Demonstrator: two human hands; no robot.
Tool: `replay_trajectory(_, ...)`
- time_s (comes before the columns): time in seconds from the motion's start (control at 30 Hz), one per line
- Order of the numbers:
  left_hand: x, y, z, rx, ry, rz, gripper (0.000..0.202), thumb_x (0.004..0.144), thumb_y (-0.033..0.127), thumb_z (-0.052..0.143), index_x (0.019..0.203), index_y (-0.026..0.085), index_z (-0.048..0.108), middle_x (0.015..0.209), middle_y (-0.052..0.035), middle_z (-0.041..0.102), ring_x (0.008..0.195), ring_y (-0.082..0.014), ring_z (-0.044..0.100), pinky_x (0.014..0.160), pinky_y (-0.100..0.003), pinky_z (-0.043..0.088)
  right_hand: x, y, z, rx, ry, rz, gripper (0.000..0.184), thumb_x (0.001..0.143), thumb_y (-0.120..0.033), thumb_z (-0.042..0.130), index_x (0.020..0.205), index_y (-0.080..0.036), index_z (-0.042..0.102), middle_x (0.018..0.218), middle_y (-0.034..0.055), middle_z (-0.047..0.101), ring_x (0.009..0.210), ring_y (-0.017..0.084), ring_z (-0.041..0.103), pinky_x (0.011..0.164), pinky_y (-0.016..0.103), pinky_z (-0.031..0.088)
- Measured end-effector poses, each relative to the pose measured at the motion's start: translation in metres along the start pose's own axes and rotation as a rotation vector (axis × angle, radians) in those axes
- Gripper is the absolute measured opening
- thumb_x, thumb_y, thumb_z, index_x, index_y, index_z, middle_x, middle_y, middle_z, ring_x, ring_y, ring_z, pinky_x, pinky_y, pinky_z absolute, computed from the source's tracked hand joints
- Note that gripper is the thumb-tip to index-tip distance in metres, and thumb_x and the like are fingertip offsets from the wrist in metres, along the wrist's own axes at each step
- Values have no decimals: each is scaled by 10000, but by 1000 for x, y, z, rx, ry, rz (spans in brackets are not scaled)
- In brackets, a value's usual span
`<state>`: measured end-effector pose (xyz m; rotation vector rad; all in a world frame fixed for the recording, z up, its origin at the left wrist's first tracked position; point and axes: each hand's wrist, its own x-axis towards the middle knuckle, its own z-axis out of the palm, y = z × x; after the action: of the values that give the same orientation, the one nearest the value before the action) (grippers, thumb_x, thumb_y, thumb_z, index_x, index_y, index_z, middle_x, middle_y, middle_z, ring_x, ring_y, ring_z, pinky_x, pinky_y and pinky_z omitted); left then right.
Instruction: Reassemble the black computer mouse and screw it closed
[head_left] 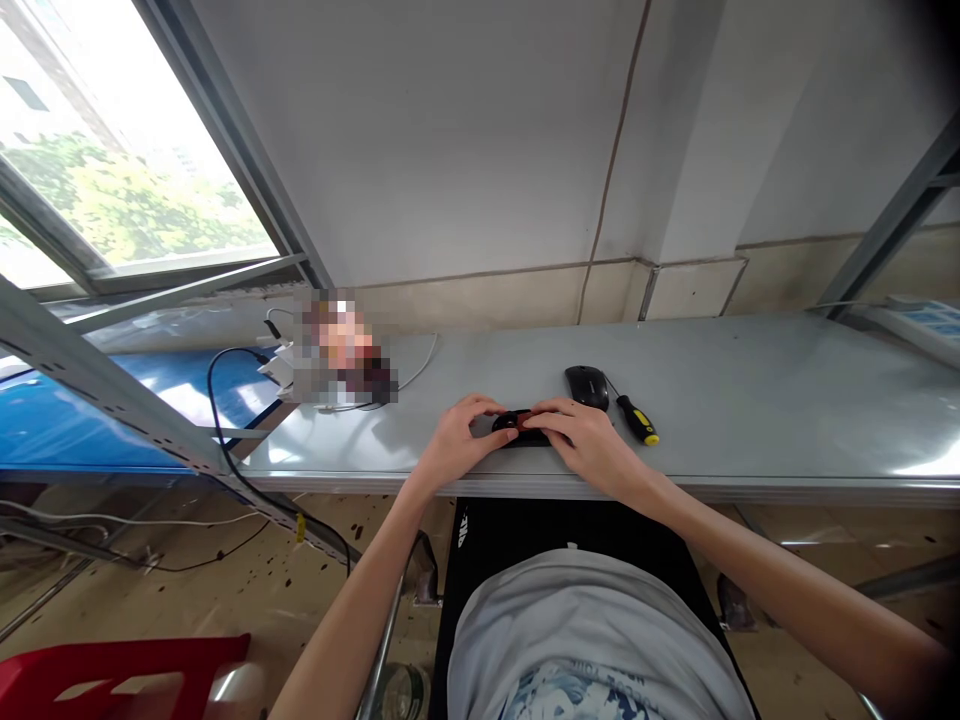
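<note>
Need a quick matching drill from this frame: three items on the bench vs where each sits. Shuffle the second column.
Things:
1. mouse
2. screwdriver
3. small black part

Places:
A. gripped between the left hand and the right hand
B. lying on the table, farthest right of the three
C. on the table just beyond the right hand's fingers

Pairs: 1-C, 2-B, 3-A

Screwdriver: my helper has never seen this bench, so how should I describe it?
Find the long grey table below the white wall. Beside the right hand sits a black mouse; the screwdriver lies just right of it, alone in having a yellow-and-black handle.
</note>
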<state>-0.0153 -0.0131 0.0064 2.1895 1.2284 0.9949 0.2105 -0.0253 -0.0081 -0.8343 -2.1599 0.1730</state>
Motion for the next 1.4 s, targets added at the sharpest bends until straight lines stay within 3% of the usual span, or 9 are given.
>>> replay_trajectory(0.57,0,-3,-2,21,-23,-12,273,836,437,711,1004,222,726,1018,-52,724,964,-223,661,849,-336,502,1,-1,-3,66,-53,17,418,942,-69,439,1177,-283,710,1168,66,692,1028,207,673,937,396,544)
replay_trajectory(0.97,0,-3,-4,33,-46,6,256,847,382,703,1053,233,735,1098,-61,669,1036,-220,624,907,-349,486,-1,0,-2,74,-100,23,386,932,-72,460,1160,-264,706,1184,69,691,1064,220,666,969,414,529)
replay_trajectory(1.27,-1,-2,-4,14,-54,7,233,880,339,660,1083,233,697,1098,-46,684,1041,-211,625,878,-334,490,-1,0,-1,-54,-103,26,294,971,-140,454,1105,-208,707,1175,94,679,1081,238,628,955,420,519)
replay_trajectory(1.4,-1,-2,-4,18,-42,0,249,874,336,669,1099,232,694,1098,-47,688,1039,-215,631,876,-336,493,2,-3,-9,-144,-168,16,265,997,-195,443,1099,-179,687,1171,117,670,1099,262,606,975,446,500)
